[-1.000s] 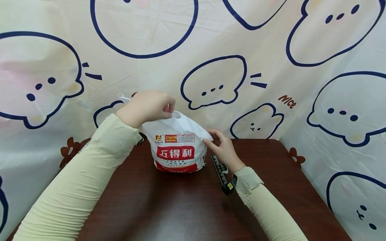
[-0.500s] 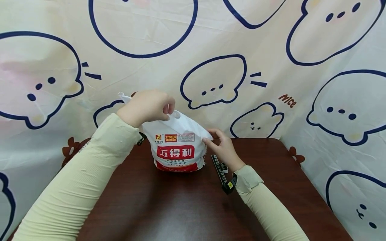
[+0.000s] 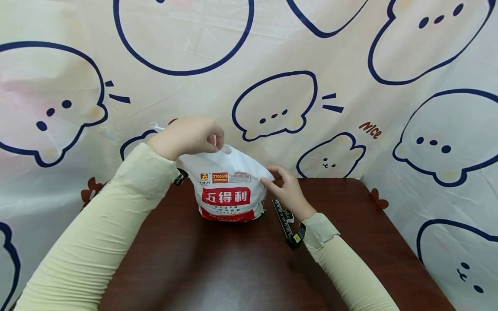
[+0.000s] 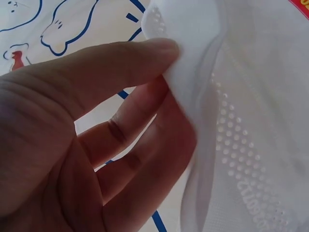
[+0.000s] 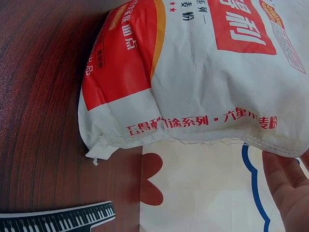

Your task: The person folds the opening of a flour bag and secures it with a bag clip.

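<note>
A white flour bag [image 3: 227, 190] with red labels stands upright on the dark wooden table [image 3: 233, 268], near its far edge. My left hand [image 3: 188, 136] pinches the bag's folded top flap [image 4: 193, 63] between thumb and fingers. My right hand [image 3: 285, 190] pinches the bag's upper right corner. In the right wrist view the bag's side [image 5: 193, 77] fills the frame, and only my palm's edge [image 5: 289, 183] shows.
A black strap with white piano-key marks [image 3: 284, 218] lies on the table under my right wrist, also visible as the strap [image 5: 58, 220]. A cartoon-printed cloth [image 3: 272, 86] hangs close behind and to the right of the table.
My left hand has shifted slightly left with the flap. The right hand and the bag stay as they were.
</note>
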